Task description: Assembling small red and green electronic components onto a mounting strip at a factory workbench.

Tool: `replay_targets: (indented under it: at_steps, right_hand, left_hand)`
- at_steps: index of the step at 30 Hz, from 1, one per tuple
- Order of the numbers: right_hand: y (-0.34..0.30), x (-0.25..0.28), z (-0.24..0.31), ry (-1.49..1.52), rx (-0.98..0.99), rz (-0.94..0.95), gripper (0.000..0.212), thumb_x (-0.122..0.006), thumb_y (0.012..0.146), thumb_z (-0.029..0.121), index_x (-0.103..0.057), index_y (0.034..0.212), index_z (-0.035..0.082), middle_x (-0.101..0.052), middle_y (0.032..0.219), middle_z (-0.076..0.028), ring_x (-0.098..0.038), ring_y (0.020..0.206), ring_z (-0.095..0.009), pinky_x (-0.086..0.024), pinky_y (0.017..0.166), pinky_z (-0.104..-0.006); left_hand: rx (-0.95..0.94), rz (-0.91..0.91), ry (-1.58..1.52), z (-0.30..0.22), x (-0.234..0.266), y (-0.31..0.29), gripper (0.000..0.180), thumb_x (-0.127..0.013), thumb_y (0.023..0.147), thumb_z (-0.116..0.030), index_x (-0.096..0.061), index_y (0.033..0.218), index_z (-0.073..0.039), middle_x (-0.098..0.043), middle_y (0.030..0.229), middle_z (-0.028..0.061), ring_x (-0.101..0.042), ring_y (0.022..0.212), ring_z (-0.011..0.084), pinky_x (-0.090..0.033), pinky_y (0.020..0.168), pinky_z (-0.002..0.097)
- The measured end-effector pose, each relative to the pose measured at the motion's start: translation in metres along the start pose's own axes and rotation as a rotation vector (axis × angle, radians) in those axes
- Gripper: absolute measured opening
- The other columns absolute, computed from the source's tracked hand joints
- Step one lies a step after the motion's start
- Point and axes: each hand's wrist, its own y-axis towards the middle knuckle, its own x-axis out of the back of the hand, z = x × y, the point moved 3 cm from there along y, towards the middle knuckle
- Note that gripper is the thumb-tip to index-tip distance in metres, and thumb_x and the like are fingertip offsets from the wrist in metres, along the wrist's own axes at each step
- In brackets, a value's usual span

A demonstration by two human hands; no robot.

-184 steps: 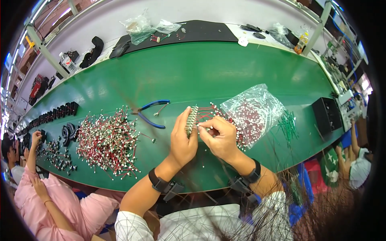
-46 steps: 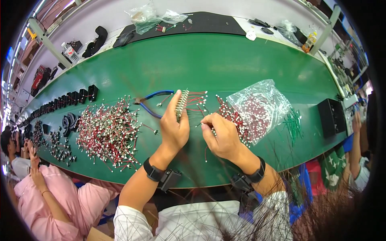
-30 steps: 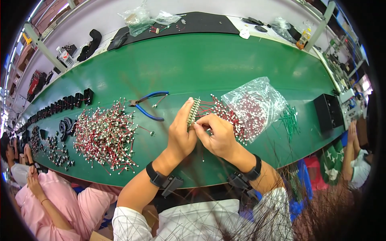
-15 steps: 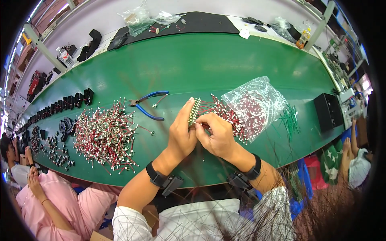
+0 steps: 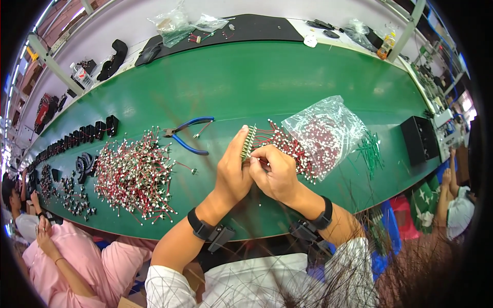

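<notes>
My left hand [image 5: 231,169] is closed around a narrow greenish-gold strip of small circuit boards [image 5: 248,141], held upright between thumb and fingers. Pressed close against its lower end is my right hand [image 5: 277,172], its thumb and fingertips pinched together. Whatever sits in that pinch is hidden by the fingers. Just beyond the right hand, red wires with white connectors [image 5: 287,149] spread over the table, partly under a clear plastic bag [image 5: 328,123]. Blue-handled cutting pliers [image 5: 190,137] lie to the left of the strip, jaws apart.
A large heap of red-wired small boards [image 5: 134,177] covers the left side of the green table [image 5: 226,77]. Black housings [image 5: 87,132] stand in a row farther left. Green wires [image 5: 368,153] and a black box [image 5: 418,141] lie at right. A person in pink [image 5: 87,256] sits at left.
Both hands keep the same grip on the strip, with barely any movement. The whole view has shifted very slightly. At left, the hands of the person in pink have moved a little.
</notes>
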Motion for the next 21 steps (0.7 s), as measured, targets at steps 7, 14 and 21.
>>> replay_targets:
  at_steps: [7, 14, 21]
  right_hand:
    - [-0.0008, -0.0017, 0.0013, 0.000, 0.020, -0.089, 0.007, -0.067, 0.084, 0.000, -0.060, 0.087, 0.000, -0.064, 0.068, -0.008, -0.062, 0.054, -0.014, -0.049, 0.050, -0.0272]
    - [-0.0009, -0.0008, 0.0014, 0.000, 0.022, -0.081, 0.008, -0.067, 0.084, 0.000, -0.059, 0.085, -0.001, -0.065, 0.067, -0.010, -0.063, 0.053, -0.016, -0.050, 0.049, -0.0283]
    - [-0.0011, -0.0007, 0.0012, -0.021, 0.021, -0.089, 0.008, -0.067, 0.084, 0.000, -0.059, 0.086, -0.001, -0.065, 0.069, -0.010, -0.064, 0.055, -0.017, -0.050, 0.049, -0.0289]
  left_hand:
    - [0.002, 0.007, -0.001, -0.0034, -0.0006, 0.0007, 0.060, -0.061, 0.084, 0.003, -0.047, 0.142, 0.002, -0.059, 0.134, 0.0246, -0.065, 0.113, 0.0385, -0.054, 0.091, 0.0398]
    - [0.020, 0.007, -0.022, -0.0055, 0.0000, 0.0017, 0.060, -0.061, 0.083, 0.003, -0.048, 0.142, 0.003, -0.059, 0.133, 0.0253, -0.065, 0.113, 0.0388, -0.053, 0.092, 0.0401]
    - [0.037, 0.021, -0.036, -0.0048, -0.0001, 0.0017, 0.060, -0.061, 0.084, 0.003, -0.048, 0.142, 0.003, -0.059, 0.133, 0.0254, -0.065, 0.113, 0.0384, -0.053, 0.091, 0.0398]
